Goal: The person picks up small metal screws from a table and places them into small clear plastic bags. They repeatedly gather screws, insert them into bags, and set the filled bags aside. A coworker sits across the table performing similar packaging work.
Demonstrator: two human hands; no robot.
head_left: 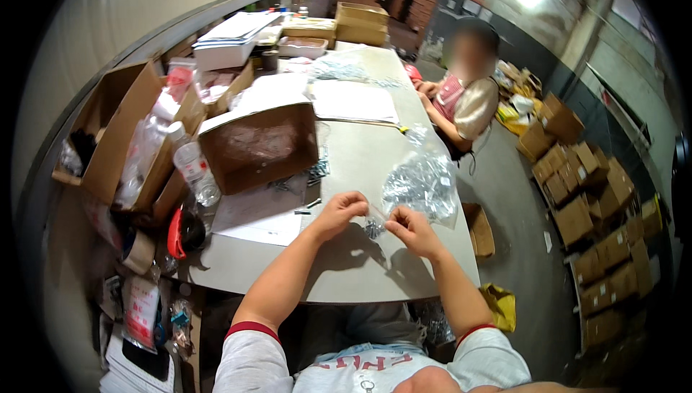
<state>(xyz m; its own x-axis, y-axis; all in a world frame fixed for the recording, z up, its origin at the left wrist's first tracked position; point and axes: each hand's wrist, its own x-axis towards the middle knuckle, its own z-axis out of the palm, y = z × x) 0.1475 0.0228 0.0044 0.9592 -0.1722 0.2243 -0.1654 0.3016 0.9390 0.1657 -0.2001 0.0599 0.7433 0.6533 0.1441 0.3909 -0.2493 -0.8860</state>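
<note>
Between my two hands, just above the table, hangs a small clear plastic bag [374, 226] with dark metal pieces at its bottom, too small to name. My left hand [342, 214] pinches its upper left edge, and my right hand [411, 231] pinches the right edge. Past my right hand lies a large clear bag [424, 187] full of small shiny packets. Loose bolts [310, 205] rest left of my left hand, by a tipped cardboard box [261, 144] whose open side faces me. Paper sheets [252, 216] lie under the box's near side.
A clear plastic bottle [193, 166] leans beside open cartons [115, 130] on the left. White sheets [353, 101] and loose parts [339, 68] cover the table farther off. A co-worker [465, 94] sits at the right edge. Stacked boxes [598, 234] line the floor at right.
</note>
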